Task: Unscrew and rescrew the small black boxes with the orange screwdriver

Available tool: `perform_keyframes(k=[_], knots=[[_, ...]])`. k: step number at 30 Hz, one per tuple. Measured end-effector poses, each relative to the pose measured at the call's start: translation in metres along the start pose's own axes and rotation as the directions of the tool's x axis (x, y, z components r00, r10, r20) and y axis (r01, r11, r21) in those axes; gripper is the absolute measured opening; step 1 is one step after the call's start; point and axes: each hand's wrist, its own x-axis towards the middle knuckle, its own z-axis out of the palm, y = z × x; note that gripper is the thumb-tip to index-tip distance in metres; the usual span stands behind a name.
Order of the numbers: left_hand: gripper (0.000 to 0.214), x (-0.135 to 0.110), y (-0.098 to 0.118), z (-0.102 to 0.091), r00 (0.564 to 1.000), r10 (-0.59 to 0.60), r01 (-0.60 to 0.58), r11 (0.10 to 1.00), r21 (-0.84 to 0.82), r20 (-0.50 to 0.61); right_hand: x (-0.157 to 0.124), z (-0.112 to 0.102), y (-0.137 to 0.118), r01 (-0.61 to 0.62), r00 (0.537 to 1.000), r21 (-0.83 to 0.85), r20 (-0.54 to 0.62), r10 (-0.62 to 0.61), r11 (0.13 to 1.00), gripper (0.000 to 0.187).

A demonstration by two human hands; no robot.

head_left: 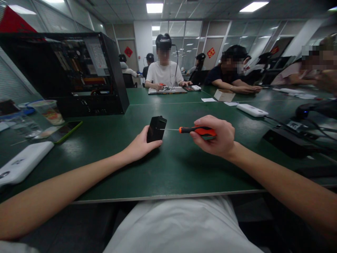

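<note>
My left hand (140, 142) grips a small black box-shaped part (155, 135) from its left side and holds it tilted above the green table (168, 172). My right hand (217, 135) is closed round the orange and black handle of a screwdriver (185, 130). The thin shaft points left, and its tip meets the black part's face near the middle. Whether the tip sits in a screw is too small to tell. The fingers behind the black part are hidden.
An open computer case (92, 77) stands at the left. Nearby are a plastic cup (50, 112), a phone with a green edge (67, 131) and a white power bank (26, 163). A black device (286, 142) with cables lies right. Across the table sits a person in white (164, 73).
</note>
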Motion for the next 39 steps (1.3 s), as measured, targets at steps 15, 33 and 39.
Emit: perform_keyframes(k=[15,33,39], knots=[[0.064,-0.0016,0.0002,0.0006,0.999,0.036,-0.036,0.999,0.02,0.029,0.0007,-0.001,-0.001,-0.004,1.0,-0.032,0.027,0.005,0.999,0.031],[0.065,-0.0003,-0.0006,0.0008,1.0,0.018,-0.019,0.999,0.044,0.004,0.0012,0.0,-0.0031,0.092,0.992,-0.046,0.087,-0.088,0.995,0.037],[0.065,0.0003,-0.0007,0.0012,1.0,0.02,-0.021,0.997,0.08,0.011,0.001,-0.0032,-0.0006,0.081,0.988,-0.065,0.137,-0.071,0.995,0.027]])
